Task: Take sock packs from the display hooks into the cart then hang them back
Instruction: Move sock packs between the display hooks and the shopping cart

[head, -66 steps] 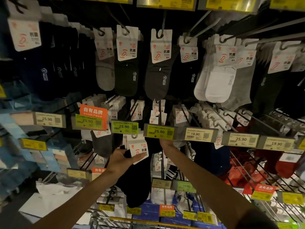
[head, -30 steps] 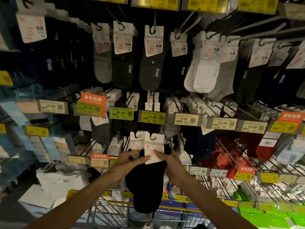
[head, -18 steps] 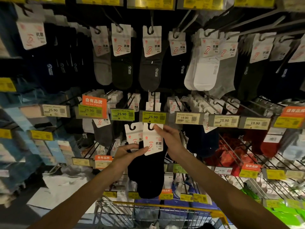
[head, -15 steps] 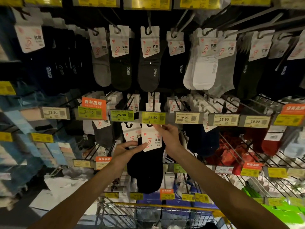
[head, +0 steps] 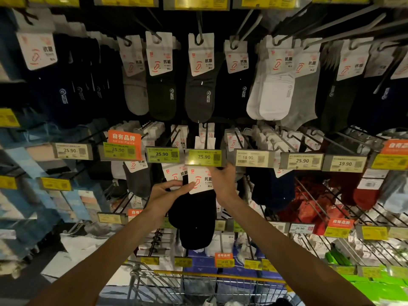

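Black sock pack (head: 195,217) hangs just under a price tag (head: 204,157), left fingers (head: 176,184) pinching its left edge, right fingers (head: 218,172) gripping its right.

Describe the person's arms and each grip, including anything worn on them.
Two bare human arms: the left forearm and right forearm show no sleeve within view. The left grip and right grip are ungloved hands; no ring, watch or bracelet is visible. The dim light hides finer detail.
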`<control>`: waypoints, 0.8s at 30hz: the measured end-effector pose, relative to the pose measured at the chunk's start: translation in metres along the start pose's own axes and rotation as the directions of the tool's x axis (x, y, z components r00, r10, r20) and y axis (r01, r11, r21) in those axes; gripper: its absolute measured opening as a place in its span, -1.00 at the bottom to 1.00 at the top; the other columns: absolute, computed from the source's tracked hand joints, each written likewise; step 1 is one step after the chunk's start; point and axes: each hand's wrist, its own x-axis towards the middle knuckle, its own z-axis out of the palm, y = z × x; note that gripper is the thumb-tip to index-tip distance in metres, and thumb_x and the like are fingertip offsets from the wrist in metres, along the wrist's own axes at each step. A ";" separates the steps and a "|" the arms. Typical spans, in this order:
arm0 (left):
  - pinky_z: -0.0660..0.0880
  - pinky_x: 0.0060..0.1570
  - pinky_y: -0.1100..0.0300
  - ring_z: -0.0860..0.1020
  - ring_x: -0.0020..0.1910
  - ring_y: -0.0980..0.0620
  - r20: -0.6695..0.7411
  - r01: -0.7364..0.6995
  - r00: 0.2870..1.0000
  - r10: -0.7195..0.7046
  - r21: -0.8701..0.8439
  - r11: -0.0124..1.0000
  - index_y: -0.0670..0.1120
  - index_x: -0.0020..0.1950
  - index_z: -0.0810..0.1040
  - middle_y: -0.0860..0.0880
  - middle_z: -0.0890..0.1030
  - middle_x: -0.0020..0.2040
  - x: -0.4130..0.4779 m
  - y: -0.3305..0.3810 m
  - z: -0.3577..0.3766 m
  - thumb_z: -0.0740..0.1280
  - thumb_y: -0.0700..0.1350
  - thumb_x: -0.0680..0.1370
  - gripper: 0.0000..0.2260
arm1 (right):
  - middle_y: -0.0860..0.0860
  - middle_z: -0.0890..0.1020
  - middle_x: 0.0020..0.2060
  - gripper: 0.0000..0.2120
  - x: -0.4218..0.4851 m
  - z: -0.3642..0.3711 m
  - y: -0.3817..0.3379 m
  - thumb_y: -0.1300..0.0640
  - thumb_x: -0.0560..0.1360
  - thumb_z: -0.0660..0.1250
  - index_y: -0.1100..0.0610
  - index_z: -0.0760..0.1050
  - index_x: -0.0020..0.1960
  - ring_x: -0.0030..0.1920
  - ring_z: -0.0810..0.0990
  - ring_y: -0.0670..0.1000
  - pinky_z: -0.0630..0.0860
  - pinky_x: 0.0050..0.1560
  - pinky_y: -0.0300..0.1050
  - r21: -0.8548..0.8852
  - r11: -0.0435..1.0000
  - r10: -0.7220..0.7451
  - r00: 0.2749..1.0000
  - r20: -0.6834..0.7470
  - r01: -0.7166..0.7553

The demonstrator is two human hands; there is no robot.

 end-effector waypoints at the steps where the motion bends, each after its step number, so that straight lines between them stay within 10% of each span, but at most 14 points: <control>1: 0.61 0.01 0.08 0.70 -0.08 -0.09 0.002 0.000 1.000 0.000 0.006 1.000 -0.20 -0.02 0.70 -0.12 0.73 -0.08 0.001 0.000 0.000 0.61 -0.06 0.26 -0.63 | -0.14 0.64 -0.44 -0.79 0.002 -0.001 0.000 0.34 0.51 0.37 0.09 0.56 -0.23 -0.42 0.59 -0.23 0.46 -0.45 -0.33 -0.003 1.000 0.009 1.000 0.003 -0.009; 17: 0.58 -0.16 0.22 0.71 -0.12 0.00 -0.040 0.020 0.999 -0.019 0.009 1.000 -0.15 -0.05 0.72 -0.05 0.74 -0.11 0.016 -0.003 0.007 0.61 -0.11 0.34 -0.76 | -0.06 0.66 -0.15 -0.89 0.018 -0.006 0.022 0.25 0.57 0.30 0.12 0.58 0.03 -0.17 0.64 -0.14 0.53 -0.26 -0.30 -0.122 0.992 0.008 1.000 -0.017 -0.010; 24: 0.60 0.05 0.15 0.69 -0.02 0.01 -0.053 -0.067 0.996 0.073 0.121 0.990 -0.09 -0.06 0.72 -0.02 0.73 -0.07 0.034 -0.016 0.003 0.60 -0.09 0.35 -0.79 | -0.16 0.62 0.10 -0.48 0.001 -0.027 0.054 0.15 0.48 0.46 0.15 0.33 0.36 0.13 0.58 -0.25 0.48 0.08 -0.38 -0.252 0.958 -0.103 0.983 0.153 0.140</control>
